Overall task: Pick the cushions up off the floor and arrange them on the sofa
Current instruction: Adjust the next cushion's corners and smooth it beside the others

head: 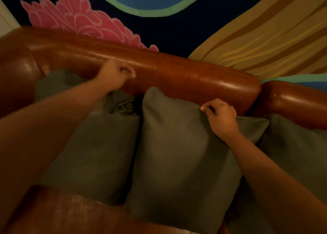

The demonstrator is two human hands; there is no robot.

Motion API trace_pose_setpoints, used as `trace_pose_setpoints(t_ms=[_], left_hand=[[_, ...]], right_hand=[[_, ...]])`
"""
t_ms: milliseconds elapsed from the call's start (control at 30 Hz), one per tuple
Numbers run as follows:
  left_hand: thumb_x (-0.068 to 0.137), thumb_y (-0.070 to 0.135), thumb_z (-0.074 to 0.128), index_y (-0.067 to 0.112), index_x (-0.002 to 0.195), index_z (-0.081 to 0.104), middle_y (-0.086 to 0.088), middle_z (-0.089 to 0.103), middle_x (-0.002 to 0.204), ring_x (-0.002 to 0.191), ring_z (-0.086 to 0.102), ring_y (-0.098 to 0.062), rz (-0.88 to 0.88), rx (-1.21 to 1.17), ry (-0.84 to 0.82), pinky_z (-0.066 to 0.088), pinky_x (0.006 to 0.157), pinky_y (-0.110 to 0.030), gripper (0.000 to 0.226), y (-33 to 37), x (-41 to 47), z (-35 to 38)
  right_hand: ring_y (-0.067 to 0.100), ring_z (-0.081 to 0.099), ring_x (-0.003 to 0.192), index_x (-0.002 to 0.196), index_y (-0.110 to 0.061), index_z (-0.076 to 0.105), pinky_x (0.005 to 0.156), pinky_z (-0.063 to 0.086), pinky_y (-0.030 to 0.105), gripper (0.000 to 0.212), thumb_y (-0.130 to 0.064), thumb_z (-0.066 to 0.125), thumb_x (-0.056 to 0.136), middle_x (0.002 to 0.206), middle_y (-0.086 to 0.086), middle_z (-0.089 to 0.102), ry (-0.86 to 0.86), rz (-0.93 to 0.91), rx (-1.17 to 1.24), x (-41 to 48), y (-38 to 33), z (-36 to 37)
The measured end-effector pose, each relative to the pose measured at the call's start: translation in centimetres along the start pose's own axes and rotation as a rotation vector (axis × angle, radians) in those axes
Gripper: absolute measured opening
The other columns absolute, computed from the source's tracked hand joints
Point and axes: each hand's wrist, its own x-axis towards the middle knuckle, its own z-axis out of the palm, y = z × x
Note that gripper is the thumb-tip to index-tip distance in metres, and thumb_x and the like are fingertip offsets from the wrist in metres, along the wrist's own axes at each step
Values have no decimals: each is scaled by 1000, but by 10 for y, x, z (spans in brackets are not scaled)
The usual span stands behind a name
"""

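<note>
**On the sofa: cushion arranging looks close to finished**

The right hand pinches the top edge of the middle cushion between thumb and curled fingers, near its upper right corner. The cushion stands on the seat and leans on the brown leather backrest.

The left hand is up against the backrest, just above the rumpled top corner of the left cushion. Its fingers are curled, but the picture is blurred there, so I cannot tell whether it grips any fabric.

A right cushion sits just beside the middle one, its edge touching or tucked behind it. All three are the same plain grey-green cloth and stand in a row along the backrest.

As a judgement: lifting seems done for these three, and what is left is straightening and plumping, especially the crumpled left corner. The floor is out of view (the camera looks down over the seat), so whether more cushions wait there cannot be said.

Behind the sofa is a painted mural of pink, blue, green and tan shapes. No writing, label or brand can be read anywhere.
</note>
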Motion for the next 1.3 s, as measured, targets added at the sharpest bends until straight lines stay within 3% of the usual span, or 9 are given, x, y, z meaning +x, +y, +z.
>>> trace_pose_setpoints(t_ms=[133,267,400,567,800,867,967,1167,1300], left_hand=[[81,2,70,16,91,63,-1,61,82,66,54,6,-48,22,-83,42,71,-9,19,-18,2,-30],[83,15,71,11,128,54,0,58,123,116,54,-10,-185,-176,-305,41,103,-29,48,-10,-11,-1],[95,19,56,10,128,56,-6,58,125,117,54,-17,-240,-177,-406,48,96,-33,35,6,-15,35],[91,13,61,0,107,65,-10,66,102,98,61,-21,-275,-247,-211,50,95,-37,21,4,-19,59],[94,8,57,13,83,61,-4,65,86,86,62,-20,-305,-283,-246,50,90,-38,13,9,-24,52],[87,4,64,7,88,60,-6,64,90,86,61,-19,-341,-332,-163,49,93,-37,6,10,-23,53],[76,4,77,2,110,54,-8,56,104,101,55,-21,-425,-397,-28,46,94,-32,41,6,-25,60],[87,25,68,7,115,58,-7,63,104,93,59,-20,-255,-148,266,48,87,-32,35,8,-39,95],[96,24,50,10,131,48,-10,51,132,120,51,-28,-138,-17,461,41,98,-35,37,26,-67,107]], right_hand=[[23,54,107,88,-31,63,111,24,57,16,-24,53,99,104,-5,60,-2,9,-21,1,-1,1],[24,56,105,89,-28,67,108,28,57,15,-23,55,97,103,-3,63,40,-17,-36,0,0,4],[23,56,105,91,-25,69,107,30,57,16,-23,55,97,103,-3,63,59,-23,-29,-1,2,5],[24,57,105,90,-24,69,105,32,57,15,-22,56,96,102,-2,64,77,-30,-15,0,5,6],[24,58,104,91,-24,70,106,32,58,15,-22,56,96,103,-1,65,93,-27,-9,2,5,8],[23,57,104,90,-25,69,106,32,58,15,-23,56,97,102,-2,64,107,-25,-3,2,6,8],[22,56,106,93,-23,70,110,28,56,16,-25,55,98,104,-1,64,142,-7,-11,-1,10,8],[30,57,102,102,-14,69,104,36,59,24,-24,47,99,103,7,65,286,12,-28,-13,8,3],[23,35,139,137,-23,51,119,10,52,44,-42,45,98,140,5,48,342,-49,-105,-81,5,1]])
